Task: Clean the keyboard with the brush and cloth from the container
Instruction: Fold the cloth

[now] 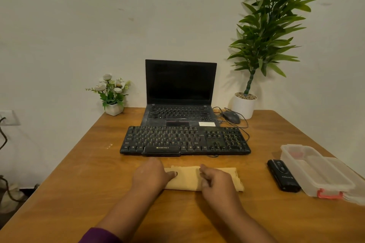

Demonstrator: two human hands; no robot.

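Keyboard [185, 140] edge just beyond cloth [187, 180]

On the table [79, 163] the keyboard [185, 140] lies before the laptop [180, 92], the cloth [187, 178] nearer still. Brush [283, 175], then container [316, 177], lie right of the cloth; mouse [231, 117] and plant [264, 31] stand right of the laptop, flowers [111, 90] left.

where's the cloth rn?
Head view, centre: cloth lies folded on the table just this side of the keyboard, left hand on its left end, right hand on its middle.
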